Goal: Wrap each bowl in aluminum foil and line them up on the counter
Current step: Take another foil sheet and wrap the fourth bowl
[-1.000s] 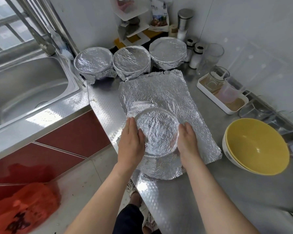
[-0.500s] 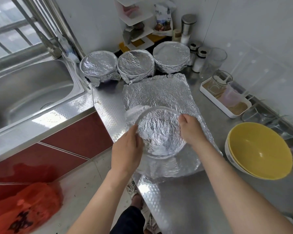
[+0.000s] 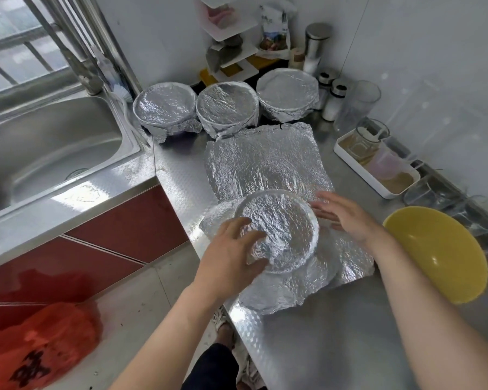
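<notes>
A clear glass bowl (image 3: 282, 229) sits tilted on a crumpled foil sheet (image 3: 265, 161) spread over the steel counter. My left hand (image 3: 228, 251) grips the bowl's near-left rim, fingers curled over the edge. Just off the bowl's right rim hovers my right hand (image 3: 344, 215), blurred, fingers spread and holding nothing. Three foil-wrapped bowls stand in a row at the back: left (image 3: 164, 108), middle (image 3: 227, 106), right (image 3: 288, 94).
A yellow bowl (image 3: 434, 249) sits on the counter to the right. A white tray (image 3: 347, 159) with glass cups lies along the right wall, spice jars (image 3: 333, 99) behind it. A steel sink (image 3: 40, 153) is at left. A red bag (image 3: 40, 347) lies on the floor.
My right hand has let go of the bowl's rim and opened beside it. My left hand has shifted over the near rim and tilted the bowl.
</notes>
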